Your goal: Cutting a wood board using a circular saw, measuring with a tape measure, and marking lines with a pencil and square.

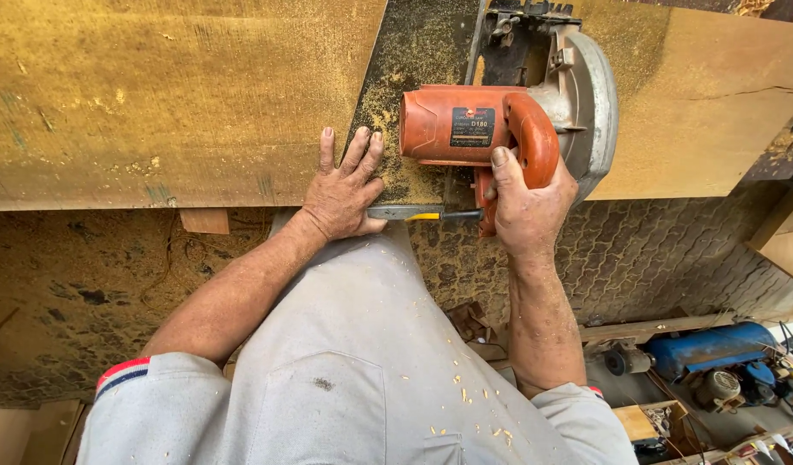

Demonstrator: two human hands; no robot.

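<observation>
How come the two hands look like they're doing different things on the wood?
The left hand lies flat, fingers spread, pressing a dark straightedge onto the wooden board. The right hand is curled shut around the handle of the orange circular saw. The left touches the wood; the right touches only the saw. Both are dusty with sawdust.

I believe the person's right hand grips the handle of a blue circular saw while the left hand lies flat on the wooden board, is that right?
Not quite: the circular saw is orange, not blue, as the head view shows. The rest holds: the right hand grips its handle, and the left hand lies flat on the wooden board.
</observation>
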